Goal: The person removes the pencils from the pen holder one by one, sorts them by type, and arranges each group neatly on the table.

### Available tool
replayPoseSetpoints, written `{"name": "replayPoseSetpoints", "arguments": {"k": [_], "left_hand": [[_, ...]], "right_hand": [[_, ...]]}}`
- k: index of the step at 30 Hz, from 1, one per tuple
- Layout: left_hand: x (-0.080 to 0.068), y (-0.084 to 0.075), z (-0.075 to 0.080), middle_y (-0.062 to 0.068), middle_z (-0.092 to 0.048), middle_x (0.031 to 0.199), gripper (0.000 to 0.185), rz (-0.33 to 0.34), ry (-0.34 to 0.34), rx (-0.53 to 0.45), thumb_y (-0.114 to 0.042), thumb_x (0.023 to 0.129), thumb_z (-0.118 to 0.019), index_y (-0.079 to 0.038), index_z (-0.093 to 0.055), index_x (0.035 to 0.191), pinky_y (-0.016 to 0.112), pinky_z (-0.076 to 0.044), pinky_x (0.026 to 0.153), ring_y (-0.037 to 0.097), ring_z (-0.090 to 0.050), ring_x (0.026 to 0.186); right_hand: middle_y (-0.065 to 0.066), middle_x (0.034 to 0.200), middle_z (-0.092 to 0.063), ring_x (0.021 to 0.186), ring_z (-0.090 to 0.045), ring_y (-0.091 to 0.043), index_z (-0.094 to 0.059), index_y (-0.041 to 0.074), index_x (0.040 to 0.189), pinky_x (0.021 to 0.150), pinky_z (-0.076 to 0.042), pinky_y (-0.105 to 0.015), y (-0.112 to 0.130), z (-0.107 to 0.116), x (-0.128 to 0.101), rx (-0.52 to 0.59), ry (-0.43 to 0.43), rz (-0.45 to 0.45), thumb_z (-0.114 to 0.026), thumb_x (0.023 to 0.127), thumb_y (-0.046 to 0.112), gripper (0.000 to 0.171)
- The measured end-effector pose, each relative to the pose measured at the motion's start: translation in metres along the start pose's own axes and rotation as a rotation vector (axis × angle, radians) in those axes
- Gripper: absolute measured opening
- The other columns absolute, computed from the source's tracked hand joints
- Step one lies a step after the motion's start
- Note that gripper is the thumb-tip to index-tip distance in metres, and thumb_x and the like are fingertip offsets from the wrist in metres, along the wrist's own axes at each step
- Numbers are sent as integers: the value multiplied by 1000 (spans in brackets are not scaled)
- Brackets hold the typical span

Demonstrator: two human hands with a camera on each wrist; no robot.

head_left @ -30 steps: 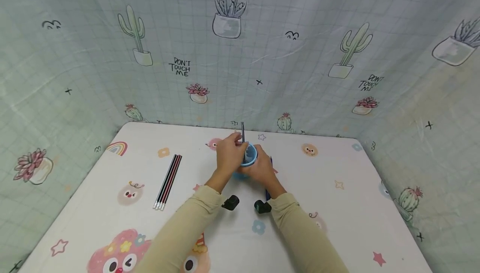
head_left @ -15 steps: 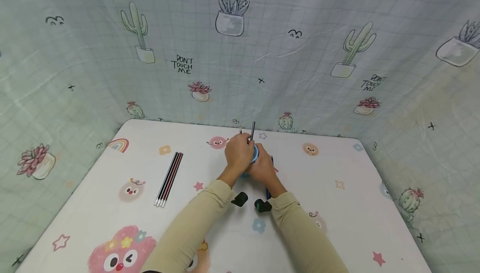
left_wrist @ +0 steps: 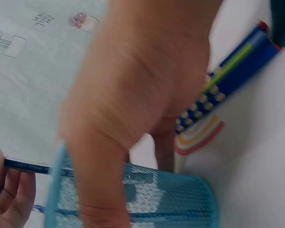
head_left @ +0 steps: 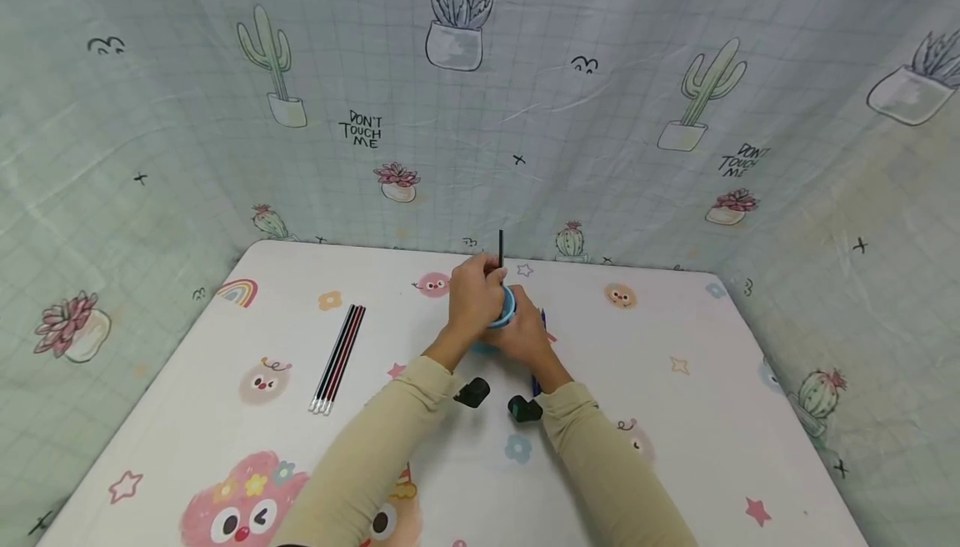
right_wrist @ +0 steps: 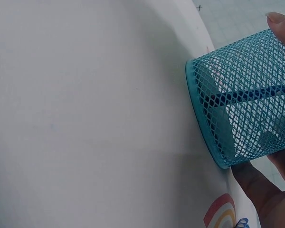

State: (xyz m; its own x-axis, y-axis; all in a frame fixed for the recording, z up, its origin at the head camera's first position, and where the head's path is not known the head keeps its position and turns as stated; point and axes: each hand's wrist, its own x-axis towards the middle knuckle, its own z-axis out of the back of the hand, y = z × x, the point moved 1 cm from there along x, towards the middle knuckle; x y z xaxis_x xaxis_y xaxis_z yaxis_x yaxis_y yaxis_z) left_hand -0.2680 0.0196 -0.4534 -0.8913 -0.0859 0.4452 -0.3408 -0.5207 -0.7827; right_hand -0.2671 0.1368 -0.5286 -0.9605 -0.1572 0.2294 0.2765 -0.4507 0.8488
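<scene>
The right hand (head_left: 525, 334) grasps the blue mesh pen cup (right_wrist: 247, 99) by its side, standing on the bench (head_left: 675, 414) between both hands. The left hand (head_left: 474, 301), just above the cup's rim, pinches a dark pencil (head_left: 501, 248) standing upright into the cup. Well left of the hands lies a row of pencils (head_left: 339, 358); a blue pen (left_wrist: 228, 78) lies just beside the right hand.

Backdrop cloth (head_left: 225, 155) reads "DON'T TOUCH ME".

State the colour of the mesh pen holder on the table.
The mesh pen holder is teal blue; the right wrist view shows it best.
</scene>
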Motion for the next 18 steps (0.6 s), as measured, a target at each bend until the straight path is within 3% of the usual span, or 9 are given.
{"name": "replayPoseSetpoints", "arguments": {"k": [12, 18], "left_hand": [[5, -18, 28, 22, -71, 102, 13, -84, -46, -173, -4, 102, -61, 6, -65, 109, 47, -62, 79, 35, -70, 98], [9, -19, 45, 22, -71, 106, 12, -23, -87, -227, -5, 102, -63, 4, -64, 110, 48, -61, 84, 35, -71, 103]], "right_hand": [[-14, 135, -61, 120, -60, -32, -48, 5, 138, 105, -53, -52, 4, 0, -3, -13, 15, -50, -94, 75, 32, 82], [-10, 136, -62, 124, -60, -30, -48, 9, 139, 108, -52, -51, 2, -4, 0, 4, 12, -84, -96, 72, 32, 85]]}}
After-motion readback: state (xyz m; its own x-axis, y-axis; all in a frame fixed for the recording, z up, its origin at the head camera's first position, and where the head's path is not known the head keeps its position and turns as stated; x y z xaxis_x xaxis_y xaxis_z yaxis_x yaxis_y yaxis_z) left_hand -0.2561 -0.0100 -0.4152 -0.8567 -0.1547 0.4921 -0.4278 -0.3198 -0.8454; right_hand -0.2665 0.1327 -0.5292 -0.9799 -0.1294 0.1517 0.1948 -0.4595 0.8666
